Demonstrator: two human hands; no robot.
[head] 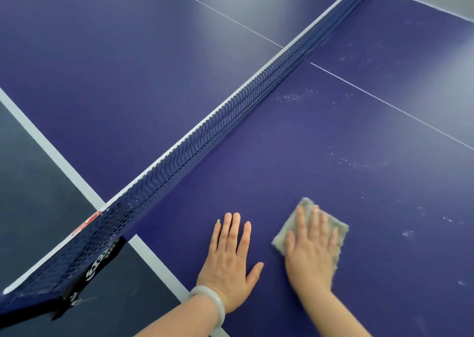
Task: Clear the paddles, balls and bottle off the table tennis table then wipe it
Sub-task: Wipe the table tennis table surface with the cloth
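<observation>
Table tennis table (295, 157): dark blue top that fills most of the view, with a white border line along the near side and a thin white centre line (384, 103) running across both halves.

Floor (30, 182): dark, seen beyond the table's edge at the left.

Net (205, 131): blue mesh with a white top band. It is stretched diagonally from lower left to upper right and fixed at the near end by a black clamp (97, 272) with white lettering.

Left hand (230, 264): laid flat on the table top near the edge. The fingers are straight and close together, the thumb is out, and it holds nothing.

Right hand (310, 252): just beside the left, palm down. The fingers are straight and slightly spread, pressing flat on the cloth rather than gripping it.

Cloth (341, 227): grey and folded roughly square. It lies on the table top under the right hand, its edges showing around the fingers.

Bangle (213, 303): pale, worn on the left wrist.

Specks (292, 96): whitish, scattered in patches over the half of the table right of the net.
</observation>
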